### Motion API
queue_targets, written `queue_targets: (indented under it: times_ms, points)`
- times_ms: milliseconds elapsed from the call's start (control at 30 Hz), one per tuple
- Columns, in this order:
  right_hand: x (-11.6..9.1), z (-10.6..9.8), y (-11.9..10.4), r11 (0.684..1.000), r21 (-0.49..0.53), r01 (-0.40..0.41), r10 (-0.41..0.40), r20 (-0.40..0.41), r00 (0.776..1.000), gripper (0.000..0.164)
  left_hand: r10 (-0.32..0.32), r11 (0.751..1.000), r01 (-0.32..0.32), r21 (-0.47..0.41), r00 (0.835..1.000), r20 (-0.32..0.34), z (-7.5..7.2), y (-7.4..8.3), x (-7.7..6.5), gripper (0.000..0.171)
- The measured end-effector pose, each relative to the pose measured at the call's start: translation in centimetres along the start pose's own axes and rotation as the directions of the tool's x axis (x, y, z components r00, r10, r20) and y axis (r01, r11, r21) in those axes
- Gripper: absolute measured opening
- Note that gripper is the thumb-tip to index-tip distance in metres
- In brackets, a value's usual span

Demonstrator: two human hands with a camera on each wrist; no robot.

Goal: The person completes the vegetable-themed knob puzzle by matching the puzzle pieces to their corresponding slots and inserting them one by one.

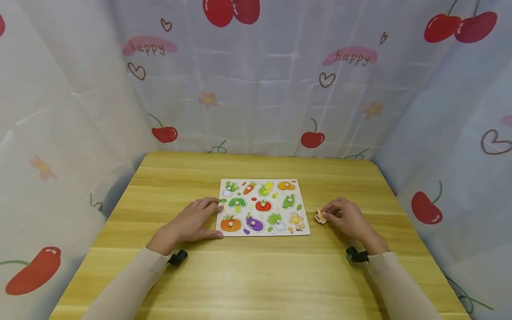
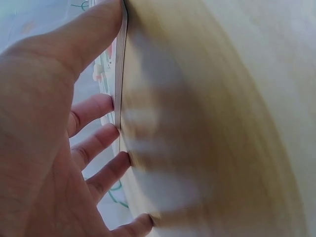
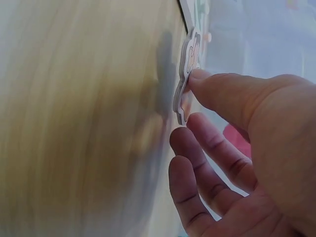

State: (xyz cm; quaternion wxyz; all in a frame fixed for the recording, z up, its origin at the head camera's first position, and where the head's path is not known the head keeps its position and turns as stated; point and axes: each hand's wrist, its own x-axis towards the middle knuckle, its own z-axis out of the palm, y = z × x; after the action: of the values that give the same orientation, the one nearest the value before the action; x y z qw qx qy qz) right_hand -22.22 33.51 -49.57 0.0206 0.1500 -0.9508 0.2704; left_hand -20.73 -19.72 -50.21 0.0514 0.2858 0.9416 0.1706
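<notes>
A flat wooden vegetable puzzle board [image 1: 277, 210] lies on the table, filled with colourful knobbed pieces such as a pumpkin, an eggplant and a tomato. My left hand [image 1: 192, 220] rests at its left edge, thumb at the near corner and fingers spread along the side. In the left wrist view some fingertips touch the board's edge [image 2: 120, 74]. To the right of the board, my right hand [image 1: 347, 218] pinches a small orange-and-white puzzle piece [image 1: 320, 217] with a wavy outline. The right wrist view has the thumb on this piece [image 3: 190, 59], which is tilted up near the tabletop.
The board's near right corner carries a mushroom picture [image 1: 296, 219] with no knob showing. Beneath everything is a light wood table [image 1: 256, 275]. White curtains [image 1: 256, 80] printed with cherries enclose its back and sides. Each wrist wears a small black camera [image 1: 178, 258].
</notes>
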Motion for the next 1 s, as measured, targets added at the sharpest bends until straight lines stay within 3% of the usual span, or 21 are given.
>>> queue_targets:
  times_ms: [367, 600, 1000]
  points:
    - [1.1, 0.1, -2.1, 0.993, 0.042, 0.111, -0.112, 0.039, 0.993, 0.007, 0.004, 1.0, -0.004, 0.021, 1.0, 0.006, -0.3, 0.0, 0.4, 0.093]
    - [1.4, 0.6, -2.9, 0.99, 0.044, 0.133, -0.136, 0.075, 0.988, 0.009, 0.002, 1.0, -0.002, 0.006, 1.0, 0.023, 0.1, 0.0, 0.1, 0.094]
    - [1.8, 2.0, -4.3, 0.968, 0.076, 0.24, -0.246, 0.085, 0.966, 0.01, 0.006, 1.0, -0.006, 0.025, 1.0, 0.021, 0.0, -0.2, 0.1, 0.094]
